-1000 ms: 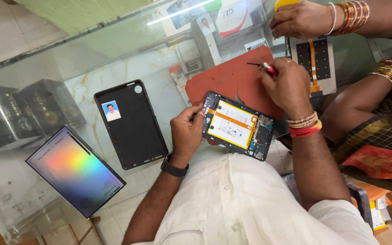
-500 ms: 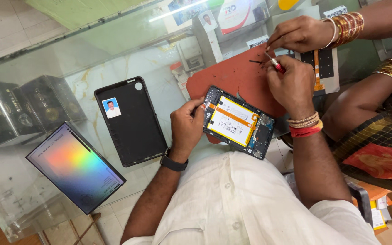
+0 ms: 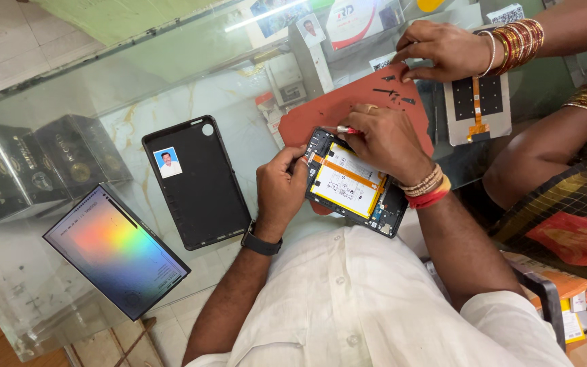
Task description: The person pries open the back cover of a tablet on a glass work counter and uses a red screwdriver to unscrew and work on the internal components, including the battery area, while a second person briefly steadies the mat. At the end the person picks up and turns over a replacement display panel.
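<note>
An opened tablet [image 3: 351,182] with a white and yellow battery lies on a red work mat [image 3: 327,112] on the glass counter. My left hand [image 3: 280,190] grips the tablet's left edge. My right hand [image 3: 382,139] holds a small red-handled screwdriver [image 3: 345,129] with its tip at the tablet's top left corner. Loose small parts [image 3: 392,90] lie on the mat above my right hand.
The tablet's black back cover [image 3: 195,183] with a small photo lies left of my left hand. A detached screen [image 3: 113,250] with a rainbow sheen rests near the counter's edge. Another person's hand [image 3: 443,51] with bangles touches the mat beside a grey plate [image 3: 477,102].
My right hand has come down from the mat's upper part to the tablet's top corner with the screwdriver. The other person's hand moved down onto the mat.
</note>
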Demonstrator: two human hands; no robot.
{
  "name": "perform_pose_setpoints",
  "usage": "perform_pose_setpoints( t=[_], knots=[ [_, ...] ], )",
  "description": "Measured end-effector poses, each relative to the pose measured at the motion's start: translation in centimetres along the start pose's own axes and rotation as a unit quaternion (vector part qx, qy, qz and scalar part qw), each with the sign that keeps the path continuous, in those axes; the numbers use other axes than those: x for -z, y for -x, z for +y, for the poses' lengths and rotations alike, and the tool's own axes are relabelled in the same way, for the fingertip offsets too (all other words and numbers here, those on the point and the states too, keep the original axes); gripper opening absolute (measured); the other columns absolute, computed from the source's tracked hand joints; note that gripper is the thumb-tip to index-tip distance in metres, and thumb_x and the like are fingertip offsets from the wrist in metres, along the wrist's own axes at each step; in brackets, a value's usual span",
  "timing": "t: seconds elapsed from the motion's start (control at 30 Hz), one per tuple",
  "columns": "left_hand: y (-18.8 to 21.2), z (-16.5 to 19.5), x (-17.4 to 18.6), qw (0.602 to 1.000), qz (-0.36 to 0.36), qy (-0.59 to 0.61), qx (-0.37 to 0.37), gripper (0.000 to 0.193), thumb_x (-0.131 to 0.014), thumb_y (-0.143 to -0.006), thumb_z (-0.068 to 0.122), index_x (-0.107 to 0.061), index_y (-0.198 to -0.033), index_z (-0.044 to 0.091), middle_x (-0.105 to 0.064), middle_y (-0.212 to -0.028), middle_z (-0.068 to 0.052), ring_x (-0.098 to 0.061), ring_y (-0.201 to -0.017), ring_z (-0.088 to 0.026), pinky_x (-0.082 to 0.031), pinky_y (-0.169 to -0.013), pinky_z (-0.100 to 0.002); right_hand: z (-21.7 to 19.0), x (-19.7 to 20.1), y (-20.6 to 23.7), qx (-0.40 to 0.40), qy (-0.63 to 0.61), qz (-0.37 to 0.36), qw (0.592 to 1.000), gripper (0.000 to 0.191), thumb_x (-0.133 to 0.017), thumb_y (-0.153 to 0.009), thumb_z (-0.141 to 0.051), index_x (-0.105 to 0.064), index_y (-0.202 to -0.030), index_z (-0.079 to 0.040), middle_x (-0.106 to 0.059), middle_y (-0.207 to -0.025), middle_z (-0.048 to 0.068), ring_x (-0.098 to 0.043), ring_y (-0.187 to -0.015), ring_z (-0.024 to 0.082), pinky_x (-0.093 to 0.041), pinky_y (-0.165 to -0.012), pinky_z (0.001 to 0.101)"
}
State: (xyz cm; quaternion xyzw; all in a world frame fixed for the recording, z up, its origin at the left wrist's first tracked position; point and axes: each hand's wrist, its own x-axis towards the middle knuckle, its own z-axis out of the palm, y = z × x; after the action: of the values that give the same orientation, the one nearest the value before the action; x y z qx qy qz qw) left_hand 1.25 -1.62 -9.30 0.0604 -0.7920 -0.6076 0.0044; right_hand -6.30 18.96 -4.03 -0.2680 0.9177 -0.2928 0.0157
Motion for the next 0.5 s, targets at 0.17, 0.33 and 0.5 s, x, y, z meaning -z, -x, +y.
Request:
perform_pose_setpoints(
  t=[0.17,0.33,0.5],
  knots=[
    [0.1,-0.2,0.6,1.000,-0.007,0.015,0.010,0.020,-0.062,-0.095,0.004,-0.072,-0.111,-0.003,-0.075,-0.076,-0.014,-0.070,-0.065,-0.011,-0.054,-0.060,-0.029,-1.2,0.6,-1.6,0.108,0.063,-0.040,0.991,0.024,-0.079,-0.071,-0.008,-0.077,-0.095,-0.007,-0.074,-0.095,0.007,-0.069,-0.082,0.029,-0.053,-0.067,0.0413],
    [0.2,-0.3,1.4,1.000,-0.009,0.014,0.005,0.020,-0.063,-0.094,0.004,-0.072,-0.111,-0.003,-0.075,-0.077,-0.015,-0.071,-0.065,-0.012,-0.055,-0.060,-0.030,-2.4,0.8,-2.8,0.187,0.160,-0.085,0.966,0.022,-0.075,-0.074,-0.015,-0.075,-0.095,-0.009,-0.070,-0.092,0.005,-0.069,-0.078,0.025,-0.053,-0.072,0.0396],
    [0.2,-0.5,1.9,1.000,-0.008,0.005,0.003,0.023,-0.062,-0.094,0.004,-0.073,-0.112,-0.003,-0.075,-0.078,-0.016,-0.072,-0.064,-0.015,-0.054,-0.059,-0.031,-2.8,0.4,-3.6,0.223,0.283,-0.147,0.921,0.020,-0.067,-0.084,-0.021,-0.068,-0.098,-0.006,-0.066,-0.094,0.006,-0.067,-0.076,0.023,-0.054,-0.074,0.0358]
  ],
)
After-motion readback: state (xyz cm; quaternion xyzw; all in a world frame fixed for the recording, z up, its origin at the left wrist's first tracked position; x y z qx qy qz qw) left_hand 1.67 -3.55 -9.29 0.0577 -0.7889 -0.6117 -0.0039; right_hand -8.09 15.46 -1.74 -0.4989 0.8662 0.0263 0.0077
